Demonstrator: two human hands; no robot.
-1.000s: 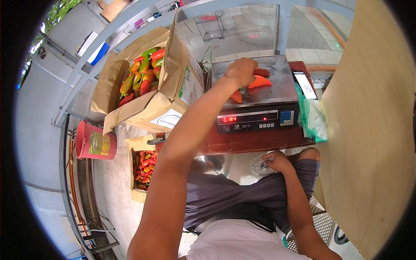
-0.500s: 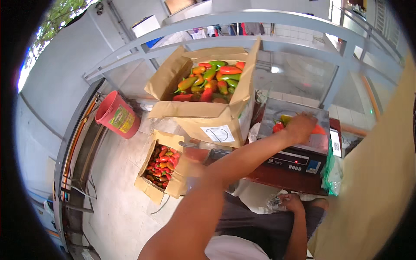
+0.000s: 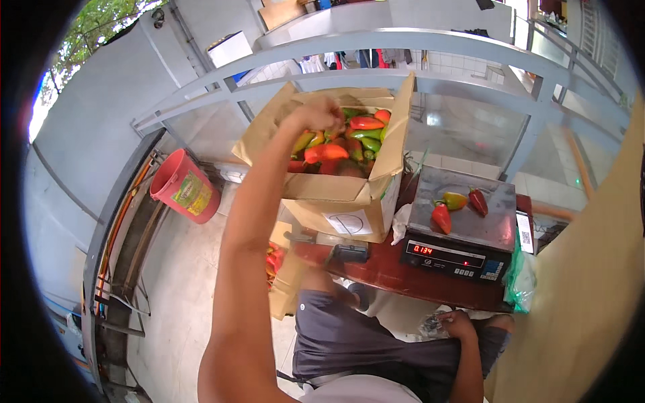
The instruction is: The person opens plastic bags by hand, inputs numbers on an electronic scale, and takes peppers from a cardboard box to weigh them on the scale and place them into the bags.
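through the head view, the only one i had, i saw the left hand in the large cardboard box, up against the heaped peppers, which were red, orange and green. its fingers were curled downward but blurred, and i could not tell whether they had grasped a pepper or were loose. the right hand was low by the right thigh, its fingers closed on some crumpled clear plastic.

to the right of the box, i made out the scale on a red-brown table, with red digits lit on its front. three more peppers lay on its metal plate, well apart from both hands: a red pepper nearest the display, a yellow-green pepper just beside it, and a dark red pepper farther right. a white card and a green plastic bag were at the table's right end. below the big box i could see part of a smaller box with red peppers in it, and a red bucket to the left.
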